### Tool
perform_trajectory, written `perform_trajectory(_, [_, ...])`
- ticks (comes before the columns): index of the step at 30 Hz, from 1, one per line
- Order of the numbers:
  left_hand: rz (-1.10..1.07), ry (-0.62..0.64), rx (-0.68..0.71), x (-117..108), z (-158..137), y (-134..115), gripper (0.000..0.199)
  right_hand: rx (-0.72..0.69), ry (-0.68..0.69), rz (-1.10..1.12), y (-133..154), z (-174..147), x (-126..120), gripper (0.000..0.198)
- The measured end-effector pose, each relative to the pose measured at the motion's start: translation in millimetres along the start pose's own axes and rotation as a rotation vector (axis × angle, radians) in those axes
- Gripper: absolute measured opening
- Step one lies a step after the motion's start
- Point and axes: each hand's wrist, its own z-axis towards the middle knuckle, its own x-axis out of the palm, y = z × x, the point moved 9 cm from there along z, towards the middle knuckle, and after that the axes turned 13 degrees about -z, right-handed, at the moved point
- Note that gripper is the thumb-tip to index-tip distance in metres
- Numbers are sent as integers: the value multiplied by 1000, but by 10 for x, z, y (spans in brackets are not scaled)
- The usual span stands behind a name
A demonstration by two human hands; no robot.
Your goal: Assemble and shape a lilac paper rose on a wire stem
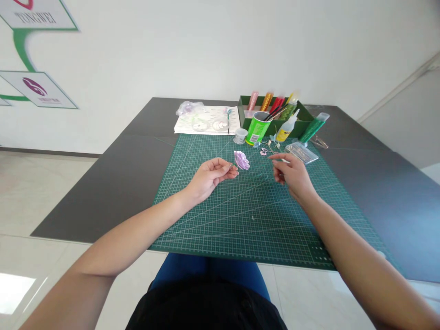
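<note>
My left hand (pixel 217 174) is closed in a pinch beside a pale purple artificial flower (pixel 242 160), holding it above the green cutting mat (pixel 220 215). The flower's petals face right, and its stem is mostly hidden by my fingers. Over the mat to the right, my right hand (pixel 290 174) has its index finger stretched out toward the left and its other fingers loosely bent. Nothing shows between its fingers. Just beyond it lie small flowers on thin wire stems (pixel 270 146) and a clear flat case (pixel 301 152).
Behind stand a small white tub (pixel 240 135), a green can (pixel 257 128) with dark-handled tools, a glue bottle (pixel 287 127) and a dark green box (pixel 244 120) of coloured tubes. A green tube (pixel 313 128) leans right. Paper sheets (pixel 182 123) and a plastic bag (pixel 189 108) lie back left.
</note>
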Motion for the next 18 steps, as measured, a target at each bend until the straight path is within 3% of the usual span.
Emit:
perform_trajectory(3, [-2, -42, -3, -19, -4, -14, 10, -75, -221, -214, 68, 44, -310, 41])
perform_trajectory(5, [-14, -55, -5, -21, -7, -17, 11, -196, -378, -325, 233, -36, -448, 43])
perform_trajectory(7, [-23, -52, -10, -14, -7, -7, 12, -361, -519, -402, 455, -220, -474, 39])
perform_trajectory(9, [-21, -42, -20, -4, -7, 17, 13, -492, -516, -389, 619, -404, -333, 34])
perform_trajectory(12, [-5, -21, -35, 20, -13, 58, 13, -528, -216, -320, 683, -531, 130, 28])
perform_trajectory(16, [27, -8, -31, 37, -23, 80, 10, -389, 272, -126, 537, -605, 756, 35])
perform_trajectory(18, [42, -9, -21, 34, -24, 80, 10, -335, 428, -31, 475, -640, 938, 41])
